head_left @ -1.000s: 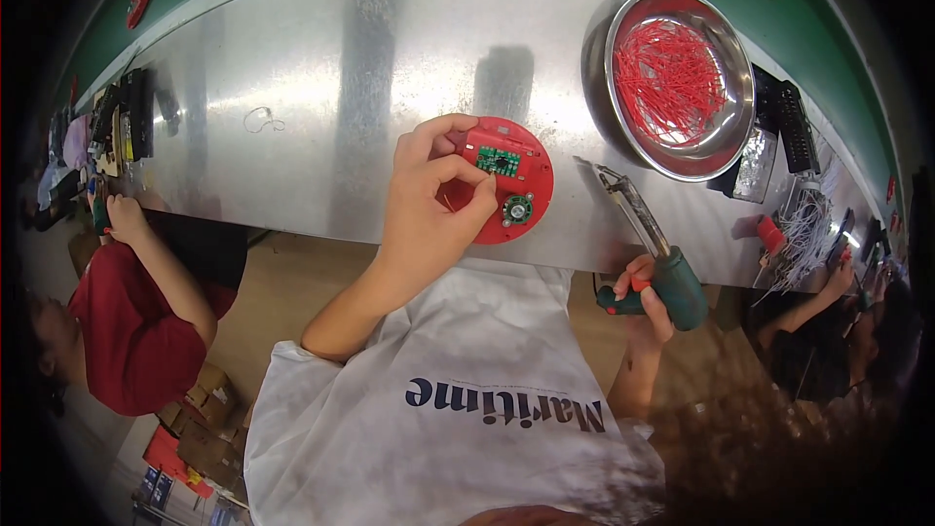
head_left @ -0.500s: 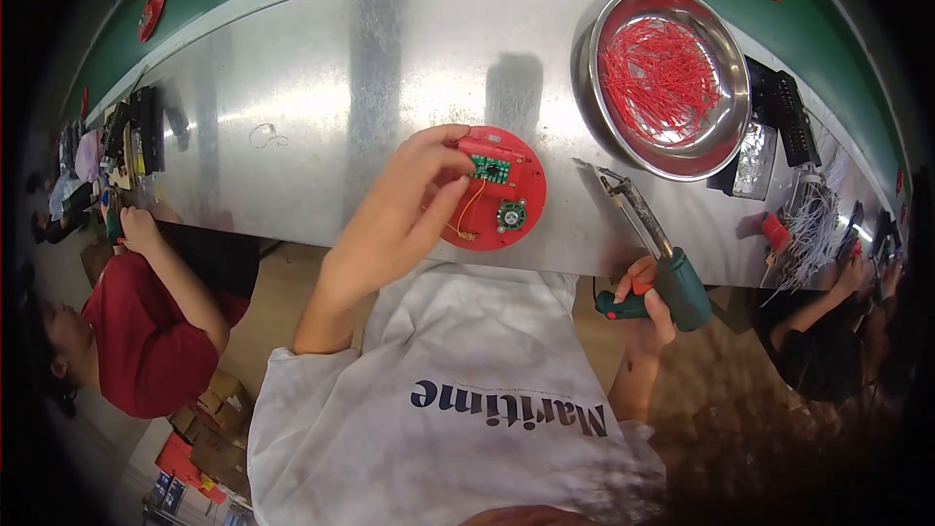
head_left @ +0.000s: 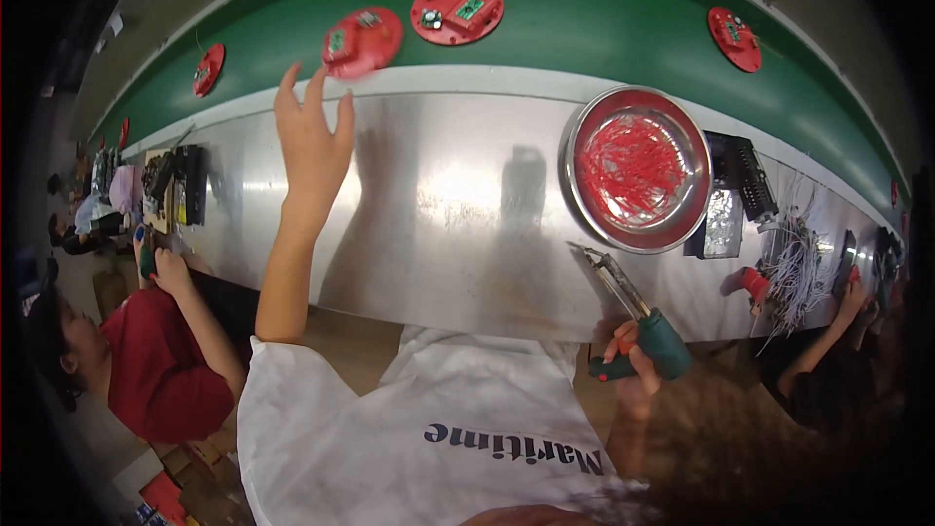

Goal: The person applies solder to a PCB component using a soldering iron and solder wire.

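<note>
My left hand [head_left: 317, 141] reaches out over the far edge of the steel bench, fingers spread. Just beyond its fingertips a round red plastic housing [head_left: 368, 47] with a small green circuit board lies on or just above the green belt, smeared by motion. I see no firm grip on it. My right hand [head_left: 631, 362] is wrapped around the handle of a dark green soldering gun [head_left: 664, 343] at the bench's near edge. The gun's metal tip [head_left: 589, 253] points up and left above the bench.
On the green belt [head_left: 584, 24] lie more red housings [head_left: 458, 10]. A steel bowl [head_left: 688, 224] of short red wires stands right of centre. Beyond it are a black tray [head_left: 745, 175] and a white wire bundle [head_left: 801, 268]. A co-worker in a red shirt [head_left: 161, 365] sits at left.
The red housing under my left hand has left the bench, and that hand has moved far and left to the belt. My right hand still holds the soldering gun. The view has shifted.
</note>
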Demonstrator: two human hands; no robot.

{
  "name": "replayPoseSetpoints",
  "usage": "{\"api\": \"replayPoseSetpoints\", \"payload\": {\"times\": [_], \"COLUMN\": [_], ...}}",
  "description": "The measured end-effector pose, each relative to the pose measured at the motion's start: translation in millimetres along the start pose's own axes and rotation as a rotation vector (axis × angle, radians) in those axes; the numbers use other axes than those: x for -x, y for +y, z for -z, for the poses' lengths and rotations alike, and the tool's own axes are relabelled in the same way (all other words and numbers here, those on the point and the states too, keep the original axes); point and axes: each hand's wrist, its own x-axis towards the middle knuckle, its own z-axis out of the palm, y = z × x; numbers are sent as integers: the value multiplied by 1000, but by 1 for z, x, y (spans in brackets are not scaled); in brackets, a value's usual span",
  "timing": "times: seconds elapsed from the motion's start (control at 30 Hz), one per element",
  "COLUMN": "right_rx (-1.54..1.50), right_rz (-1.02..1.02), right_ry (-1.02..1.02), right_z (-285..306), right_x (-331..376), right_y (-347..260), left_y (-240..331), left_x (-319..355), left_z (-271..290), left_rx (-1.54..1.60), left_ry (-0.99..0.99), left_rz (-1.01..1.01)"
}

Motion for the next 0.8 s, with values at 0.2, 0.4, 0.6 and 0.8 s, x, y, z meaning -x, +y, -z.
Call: {"api": "replayPoseSetpoints", "payload": {"times": [0.2, 0.4, 0.6, 0.8], "right_rx": [-58, -165, -207, -341], "right_rz": [1, 40, 63, 80], "right_ry": [4, 36, 142, 147], "right_z": [-4, -7, -13, -5], "right_x": [1, 1, -1, -1], "right_y": [-2, 3, -2, 0], "left_y": [48, 81, 105, 140], "left_x": [-90, -153, -132, -60], "left_z": [-72, -107, -48, 30], "left_rx": [289, 203, 175, 139], "left_ry": [-241, -765, -649, -970], "left_rz": [-457, -444, -460, -159]}}
